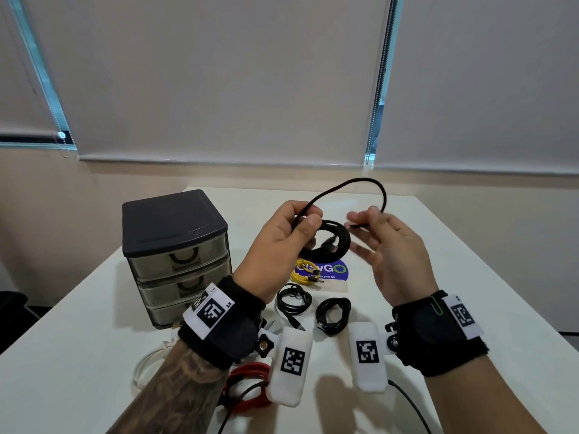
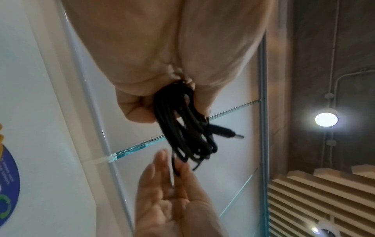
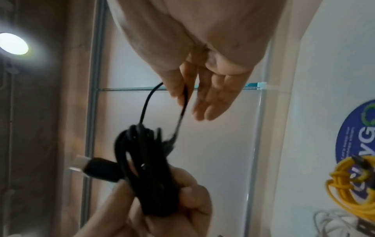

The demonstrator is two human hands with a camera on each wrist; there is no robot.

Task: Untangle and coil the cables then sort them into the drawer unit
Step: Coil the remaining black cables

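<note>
My left hand [image 1: 289, 228] grips a coiled black cable [image 1: 332, 242] above the table, thumb and fingers curled round the bundle [image 2: 182, 121]. A USB plug [image 2: 227, 133] sticks out of the coil [image 3: 146, 168]. The cable's free end arcs up in a loop [image 1: 354, 186] to my right hand [image 1: 372, 227], which pinches it between thumb and forefinger while the other fingers [image 3: 215, 99] stay straight. The dark three-drawer unit [image 1: 175, 245] stands at the left with all drawers closed.
On the table lie a yellow coil [image 1: 305, 272] on a blue sticker [image 1: 332, 270], two small black coils [image 1: 294, 299] [image 1: 333, 313], a red coil [image 1: 247, 383] and a clear white cable [image 1: 147, 364] near my left forearm. A thin black wire [image 1: 407, 399] runs along the front.
</note>
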